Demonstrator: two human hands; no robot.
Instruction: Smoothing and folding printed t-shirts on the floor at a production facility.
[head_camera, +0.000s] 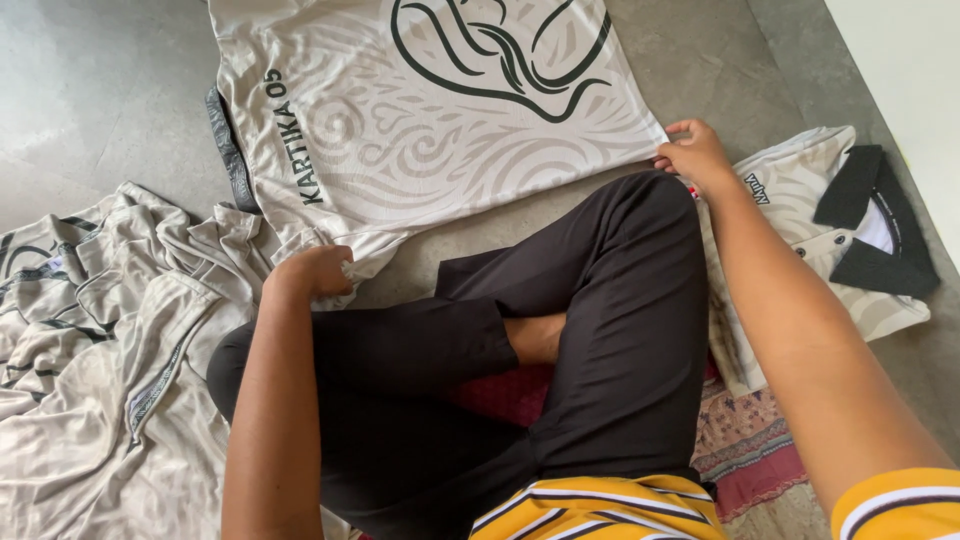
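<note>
A big cream cloth shirt with pale swirls and dark green curvy lines (420, 110) is lying flat on the grey floor (100, 90), its long side running away from the person. The left hand (318, 270) is squeezing its near corner, and the right hand (695, 155) is pinching its near edge.

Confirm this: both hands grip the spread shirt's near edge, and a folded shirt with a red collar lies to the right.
Wrong on the collar: the head view shows it is black. Both hands, left and right, do grip the spread shirt's near edge, and the folded shirt lies right.
</note>
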